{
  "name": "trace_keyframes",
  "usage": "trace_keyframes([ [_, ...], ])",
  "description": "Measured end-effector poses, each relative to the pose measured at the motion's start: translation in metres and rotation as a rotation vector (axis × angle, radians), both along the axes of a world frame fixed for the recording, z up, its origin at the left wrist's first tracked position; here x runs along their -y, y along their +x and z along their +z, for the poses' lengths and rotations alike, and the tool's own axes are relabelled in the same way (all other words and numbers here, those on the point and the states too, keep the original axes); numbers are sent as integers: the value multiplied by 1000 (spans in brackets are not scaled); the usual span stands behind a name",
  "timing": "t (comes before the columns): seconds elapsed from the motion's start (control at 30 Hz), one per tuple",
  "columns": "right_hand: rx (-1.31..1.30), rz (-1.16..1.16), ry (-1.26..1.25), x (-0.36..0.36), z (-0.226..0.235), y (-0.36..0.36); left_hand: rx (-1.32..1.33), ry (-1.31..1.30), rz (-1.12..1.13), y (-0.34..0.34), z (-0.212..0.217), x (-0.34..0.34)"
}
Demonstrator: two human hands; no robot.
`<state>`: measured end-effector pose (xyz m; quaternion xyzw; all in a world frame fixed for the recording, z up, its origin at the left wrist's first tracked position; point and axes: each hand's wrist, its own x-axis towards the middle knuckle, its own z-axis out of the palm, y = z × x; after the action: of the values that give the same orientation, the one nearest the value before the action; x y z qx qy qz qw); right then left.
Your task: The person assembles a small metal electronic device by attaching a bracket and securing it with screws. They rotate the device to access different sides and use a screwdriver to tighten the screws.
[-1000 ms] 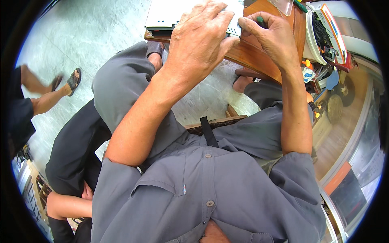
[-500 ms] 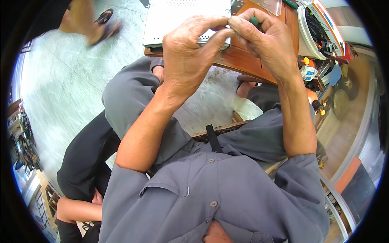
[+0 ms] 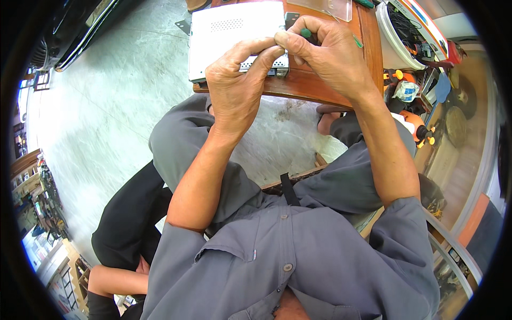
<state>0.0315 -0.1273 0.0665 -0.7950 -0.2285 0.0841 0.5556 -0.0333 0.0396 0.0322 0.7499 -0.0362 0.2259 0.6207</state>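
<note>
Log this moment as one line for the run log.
left hand fingers on metal box edge | right hand holds green-handled screwdriver | box on wooden table

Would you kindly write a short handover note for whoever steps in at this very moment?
Left hand: fingertips pinch the near edge of the flat white metal box with vent holes, steadying it.
Right hand: closed around a green-handled tool, held at the same edge; its tip is hidden.
The box lies flat on the small brown wooden table, cover on.
Done: nothing visibly removed.
Left: work at the near edge, in hand.

Screwdriver (image 3: pixel 308 34) mostly hidden by hands
</note>
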Motion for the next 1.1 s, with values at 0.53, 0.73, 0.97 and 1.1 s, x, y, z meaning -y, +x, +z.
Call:
trace_keyframes([
  [0.53, 153, -308, 301, 12, 29, 13, -375, -752, -368, 3, -2, -1],
  [0.73, 82, -145, 712, 14, 37, 13, -410, -847, -536, 2, -3, 2],
  [0.97, 291, -260, 747, 2, 49, 13, -489, -1017, -707, -7, -8, 19],
  [1.1, 322, -249, 682, 2, 46, 14, -503, -1063, -729, -9, -9, 23],
])
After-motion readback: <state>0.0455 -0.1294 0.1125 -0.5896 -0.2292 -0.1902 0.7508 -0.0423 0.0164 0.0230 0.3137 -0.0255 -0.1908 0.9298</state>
